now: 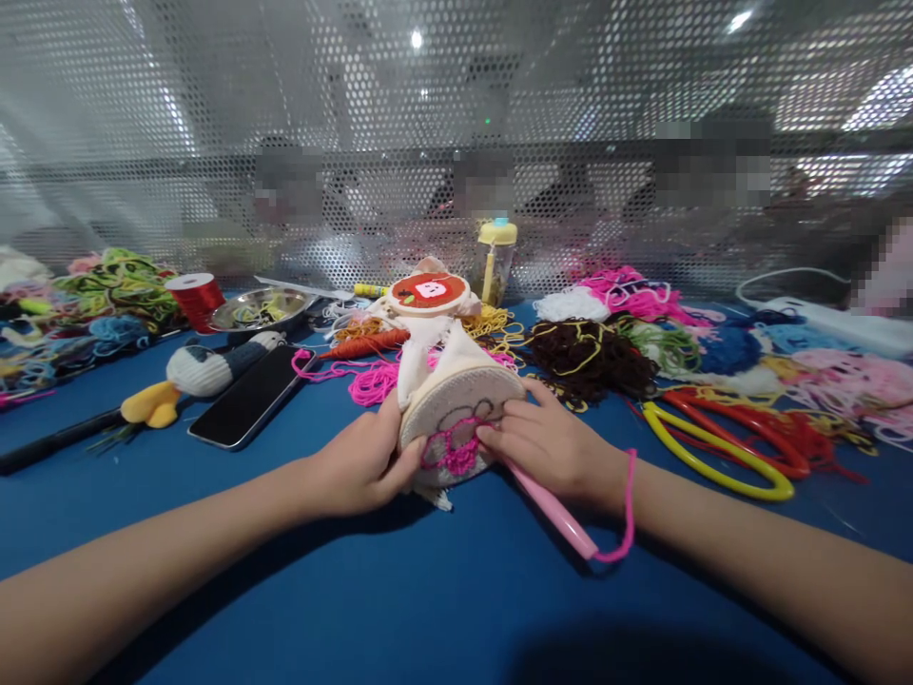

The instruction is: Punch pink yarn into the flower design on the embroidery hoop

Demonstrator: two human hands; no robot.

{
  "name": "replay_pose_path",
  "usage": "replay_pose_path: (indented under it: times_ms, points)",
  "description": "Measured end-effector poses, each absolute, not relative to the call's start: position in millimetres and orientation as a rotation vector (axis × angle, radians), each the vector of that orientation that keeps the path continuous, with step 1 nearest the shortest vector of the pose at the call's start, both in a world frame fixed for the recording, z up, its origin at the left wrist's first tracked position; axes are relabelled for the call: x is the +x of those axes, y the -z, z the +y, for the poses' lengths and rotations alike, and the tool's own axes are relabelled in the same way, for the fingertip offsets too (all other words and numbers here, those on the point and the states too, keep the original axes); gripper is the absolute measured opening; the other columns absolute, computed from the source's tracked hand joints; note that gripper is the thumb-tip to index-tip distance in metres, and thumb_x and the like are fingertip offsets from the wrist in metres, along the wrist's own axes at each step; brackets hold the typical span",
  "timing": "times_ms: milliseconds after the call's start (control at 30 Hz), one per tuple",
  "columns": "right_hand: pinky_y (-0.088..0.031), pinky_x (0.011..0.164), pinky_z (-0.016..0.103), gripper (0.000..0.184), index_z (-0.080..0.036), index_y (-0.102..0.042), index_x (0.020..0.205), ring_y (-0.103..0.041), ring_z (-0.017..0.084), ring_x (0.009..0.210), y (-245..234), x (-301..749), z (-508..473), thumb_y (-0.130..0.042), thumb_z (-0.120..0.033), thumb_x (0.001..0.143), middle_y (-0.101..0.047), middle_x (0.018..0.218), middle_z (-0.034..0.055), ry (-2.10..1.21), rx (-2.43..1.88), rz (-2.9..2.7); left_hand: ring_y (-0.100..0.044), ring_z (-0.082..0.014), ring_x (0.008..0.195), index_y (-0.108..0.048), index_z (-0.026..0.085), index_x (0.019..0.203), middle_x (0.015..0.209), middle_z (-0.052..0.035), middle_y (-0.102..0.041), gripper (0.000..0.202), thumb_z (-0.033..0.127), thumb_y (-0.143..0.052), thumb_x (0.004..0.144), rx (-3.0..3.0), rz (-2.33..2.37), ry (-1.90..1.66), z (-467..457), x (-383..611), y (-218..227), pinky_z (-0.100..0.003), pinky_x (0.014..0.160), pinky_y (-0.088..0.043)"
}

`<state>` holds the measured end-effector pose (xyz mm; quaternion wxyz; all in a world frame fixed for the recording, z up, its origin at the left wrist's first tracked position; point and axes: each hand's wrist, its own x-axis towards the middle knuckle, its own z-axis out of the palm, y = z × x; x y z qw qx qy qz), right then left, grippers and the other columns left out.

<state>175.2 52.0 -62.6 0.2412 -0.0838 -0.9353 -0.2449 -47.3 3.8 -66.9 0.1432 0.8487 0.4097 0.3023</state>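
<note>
At your fingertips, pink yarn [456, 455] is stitched into the cloth of the hoop [456, 395]: your left hand [360, 466] pinches its left rim, your right hand [549, 442] is closed round a pink needle pen [554, 516]. Likely a light, stiff frame with soft cloth, so hold the rim; it stands tilted on the blue table [428, 599]

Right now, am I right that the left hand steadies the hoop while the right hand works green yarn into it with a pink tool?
Only the colour is wrong: in the head view the left hand steadies the hoop while the right hand works pink yarn, not green, into it with a pink tool.
</note>
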Motion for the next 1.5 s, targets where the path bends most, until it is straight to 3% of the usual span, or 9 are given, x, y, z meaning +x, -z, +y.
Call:
replay_pose_path:
  times_ms: [100, 200, 333, 433, 533, 633, 767, 933, 1500]
  points:
    - [-0.033, 0.072, 0.033, 0.020, -0.012, -0.057, 0.082, -0.047, 0.013, 0.063, 70.6, 175.2, 57.1, -0.037, -0.016, 0.085, -0.056, 0.062, 0.0027, 0.587, -0.329, -2.541, -0.053, -0.0132, 0.061, -0.038, 0.016, 0.097, 0.076, -0.0025, -0.054, 0.024, 0.030, -0.045, 0.078, 2.100, 1.024, -0.954, 7.1, -45.2, 65.3, -0.027, 0.053, -0.046]
    - [-0.033, 0.067, 0.030, 0.020, -0.015, -0.056, 0.072, -0.049, 0.013, 0.064, 79.7, 174.0, 60.3, -0.044, -0.026, 0.083, -0.057, 0.062, 0.0022, 0.362, -0.516, -2.475, -0.046, -0.0069, 0.050, -0.042, 0.016, 0.084, 0.065, 0.0037, -0.046, 0.021, 0.031, -0.053, 0.073, 1.676, 0.938, -1.049, 14.8, -43.5, 70.2, -0.021, 0.046, -0.042]
    - [-0.038, 0.055, 0.022, 0.015, -0.016, -0.055, 0.072, -0.053, 0.010, 0.060, 78.5, 168.8, 50.9, -0.051, -0.029, 0.078, -0.059, 0.065, 0.0002, -0.229, -0.932, -2.253, -0.054, -0.0137, 0.079, -0.043, 0.015, 0.099, 0.089, -0.0040, -0.054, 0.032, 0.024, -0.057, 0.072, 1.527, 0.886, -1.118, 24.3, -42.7, 82.2, -0.029, 0.071, -0.045]
    - [-0.041, 0.049, 0.018, 0.011, -0.018, -0.055, 0.078, -0.056, 0.009, 0.058, 74.9, 166.2, 44.6, -0.051, -0.027, 0.077, -0.061, 0.070, -0.0006, -0.544, -1.065, -2.140, -0.048, -0.0190, 0.099, -0.037, 0.017, 0.112, 0.107, -0.0081, -0.050, 0.043, 0.021, -0.056, 0.074, 1.629, 0.854, -1.079, 26.4, -42.6, 87.8, -0.036, 0.086, -0.039]
    - [-0.044, 0.056, 0.021, 0.012, -0.017, -0.054, 0.084, -0.057, 0.011, 0.065, 77.1, 167.3, 47.0, -0.051, -0.026, 0.077, -0.062, 0.077, 0.0020, -0.494, -0.913, -2.218, -0.047, -0.0186, 0.101, -0.032, 0.019, 0.115, 0.108, -0.0078, -0.049, 0.042, 0.021, -0.051, 0.077, 1.659, 0.819, -1.086, 25.2, -42.5, 87.7, -0.036, 0.088, -0.038]
    - [-0.043, 0.072, 0.031, 0.012, -0.016, -0.053, 0.089, -0.056, 0.012, 0.071, 82.8, 169.7, 53.1, -0.048, -0.018, 0.078, -0.062, 0.080, 0.0034, -0.286, -0.711, -2.330, -0.052, -0.0155, 0.086, -0.031, 0.019, 0.113, 0.099, -0.0063, -0.051, 0.038, 0.021, -0.047, 0.079, 1.604, 0.812, -1.089, 22.8, -41.8, 84.0, -0.033, 0.078, -0.044]
    - [-0.025, 0.093, 0.046, 0.011, -0.018, -0.053, 0.086, -0.053, 0.012, 0.070, 85.1, 168.8, 53.9, -0.048, -0.014, 0.078, -0.060, 0.072, -0.0008, 0.015, -0.543, -2.342, -0.054, -0.0097, 0.061, -0.029, 0.019, 0.111, 0.082, -0.0006, -0.050, 0.036, 0.019, -0.046, 0.079, 1.547, 0.844, -1.081, 19.2, -40.7, 79.8, -0.027, 0.060, -0.048]
    - [-0.043, 0.076, 0.030, 0.006, -0.015, -0.049, 0.084, -0.050, 0.013, 0.078, 78.3, 165.2, 43.6, -0.046, -0.015, 0.079, -0.056, 0.075, 0.0039, -0.141, -0.376, -2.375, -0.046, -0.0049, 0.046, -0.027, 0.021, 0.108, 0.073, 0.0039, -0.043, 0.037, 0.014, -0.045, 0.076, 1.590, 0.965, -1.064, 17.0, -40.8, 79.5, -0.018, 0.039, -0.042]
    - [-0.044, 0.083, 0.035, 0.011, -0.019, -0.043, 0.089, -0.050, 0.013, 0.082, 82.9, 169.3, 43.7, -0.041, -0.012, 0.080, -0.049, 0.081, 0.0024, -0.421, -0.453, -2.212, -0.045, -0.0039, 0.047, -0.027, 0.021, 0.105, 0.076, 0.0031, -0.044, 0.037, 0.012, -0.044, 0.073, 1.614, 0.945, -1.020, 16.6, -41.8, 79.2, -0.016, 0.039, -0.043]
